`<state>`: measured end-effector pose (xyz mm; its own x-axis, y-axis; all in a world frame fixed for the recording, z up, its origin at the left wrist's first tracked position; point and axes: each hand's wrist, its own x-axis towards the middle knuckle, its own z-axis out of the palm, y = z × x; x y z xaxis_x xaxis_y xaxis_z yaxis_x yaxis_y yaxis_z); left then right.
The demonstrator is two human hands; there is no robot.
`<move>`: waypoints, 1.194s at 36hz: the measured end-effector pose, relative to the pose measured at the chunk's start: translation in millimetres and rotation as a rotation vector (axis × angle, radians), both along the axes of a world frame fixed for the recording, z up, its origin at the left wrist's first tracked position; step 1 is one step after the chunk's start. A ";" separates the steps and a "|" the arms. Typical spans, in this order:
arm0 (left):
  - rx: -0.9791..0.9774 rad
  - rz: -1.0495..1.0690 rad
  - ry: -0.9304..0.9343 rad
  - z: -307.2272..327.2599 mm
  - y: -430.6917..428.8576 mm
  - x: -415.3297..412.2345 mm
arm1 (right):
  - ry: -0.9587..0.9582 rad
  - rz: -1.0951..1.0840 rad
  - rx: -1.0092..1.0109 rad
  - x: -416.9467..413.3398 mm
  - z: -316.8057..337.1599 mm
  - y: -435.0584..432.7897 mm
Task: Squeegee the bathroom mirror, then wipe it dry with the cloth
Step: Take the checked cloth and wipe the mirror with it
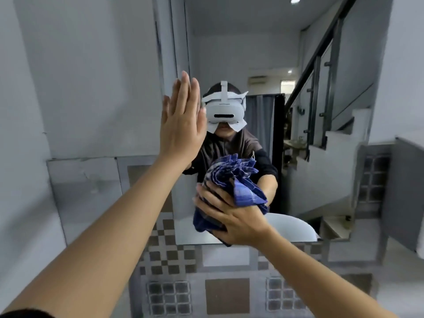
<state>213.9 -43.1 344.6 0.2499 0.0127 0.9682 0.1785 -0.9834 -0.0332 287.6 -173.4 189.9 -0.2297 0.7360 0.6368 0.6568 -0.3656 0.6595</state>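
Observation:
The bathroom mirror hangs on the wall straight ahead and reflects a person wearing a white headset. My left hand is flat and open, its fingers together, resting against the mirror's left part near the edge. My right hand presses a bunched blue checked cloth onto the lower middle of the glass. The cloth's reflection merges with it. No squeegee is in sight.
Below the mirror the wall has patterned grey and brown tiles. A white basin rim shows in the reflection at the mirror's bottom. A staircase with a dark rail is reflected on the right. Grey wall lies to the left.

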 end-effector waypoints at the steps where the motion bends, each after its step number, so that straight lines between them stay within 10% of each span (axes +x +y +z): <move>1: -0.014 0.001 -0.011 -0.8 -1.2 2.6 | 0.007 -0.018 0.021 8.8 1.3 -17.1; 9: -0.065 0.030 -0.084 -2.7 -7.5 12.2 | 0.503 -0.232 0.664 59.0 -14.8 -122.8; 17: -0.057 -0.028 -0.016 -6.1 -2.8 3.0 | 1.044 -0.213 1.485 20.5 -40.6 -45.4; 27: 0.028 -0.225 0.194 -56.8 29.5 -38.6 | 0.989 -0.114 1.259 -53.9 -60.5 73.7; 43: -0.534 -0.441 0.162 -184.1 57.4 -102.5 | 0.876 -0.107 1.073 -91.0 -78.6 134.3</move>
<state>111.4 14.2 160.6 0.4818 0.3397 0.8078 -0.2063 -0.8519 0.4813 196.7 -39.1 111.3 0.5592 -0.2110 0.8017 0.6430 -0.5000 -0.5801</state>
